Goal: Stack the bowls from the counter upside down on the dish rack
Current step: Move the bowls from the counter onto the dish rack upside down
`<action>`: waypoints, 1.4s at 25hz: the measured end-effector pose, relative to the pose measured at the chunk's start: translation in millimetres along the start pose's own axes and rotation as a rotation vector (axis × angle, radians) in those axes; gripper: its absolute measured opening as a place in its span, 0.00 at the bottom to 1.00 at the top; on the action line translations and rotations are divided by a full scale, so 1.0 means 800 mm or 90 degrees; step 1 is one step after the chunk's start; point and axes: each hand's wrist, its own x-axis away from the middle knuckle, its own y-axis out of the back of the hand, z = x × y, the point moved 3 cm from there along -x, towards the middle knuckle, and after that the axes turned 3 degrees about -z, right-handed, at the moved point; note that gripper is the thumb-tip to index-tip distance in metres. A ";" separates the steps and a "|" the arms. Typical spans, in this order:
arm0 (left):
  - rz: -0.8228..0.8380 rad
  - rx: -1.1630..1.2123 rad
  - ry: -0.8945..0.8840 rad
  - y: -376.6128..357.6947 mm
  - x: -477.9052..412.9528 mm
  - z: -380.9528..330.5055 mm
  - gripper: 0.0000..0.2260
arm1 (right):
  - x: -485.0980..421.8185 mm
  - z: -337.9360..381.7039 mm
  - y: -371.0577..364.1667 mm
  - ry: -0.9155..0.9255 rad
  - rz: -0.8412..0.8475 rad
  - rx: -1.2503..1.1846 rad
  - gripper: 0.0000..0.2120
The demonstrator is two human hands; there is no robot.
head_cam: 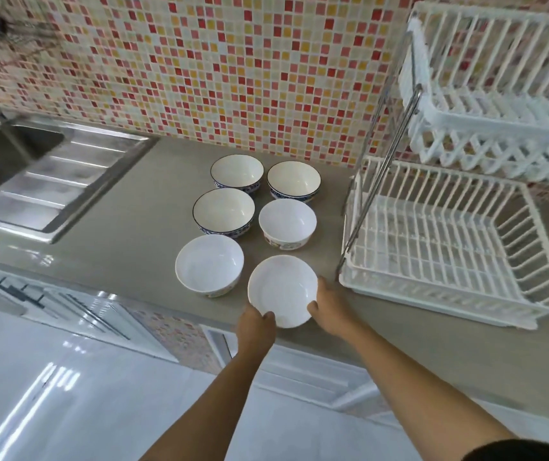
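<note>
Both hands, left [256, 327] and right [328, 309], clasp the front-edge bowl [282, 291] by its rim: probably light, stiff, slick, breakable.

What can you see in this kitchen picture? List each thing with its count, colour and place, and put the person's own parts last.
Blue-rimmed bowls: three, white with blue pattern outside, upright at the far end of the group on the counter.
Plain bowls: three, white; two upright on the counter, the nearest one gripped at the counter's front edge.
Dish rack: one, white with metal posts, two tiers, right of the bowls; both tiers hold no bowls.
Counter: one, grey-beige.
Sink: one, steel with ribbed drainboard, far left.
Wall tiles: mosaic of red, orange and cream, behind the counter.
Left hand: one, on the nearest bowl's near-left rim.
Right hand: one, on its right rim.
</note>
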 end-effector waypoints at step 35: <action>0.253 -0.226 -0.718 -0.016 0.090 -0.587 0.45 | 0.081 -0.022 0.555 0.192 -0.356 -0.041 0.63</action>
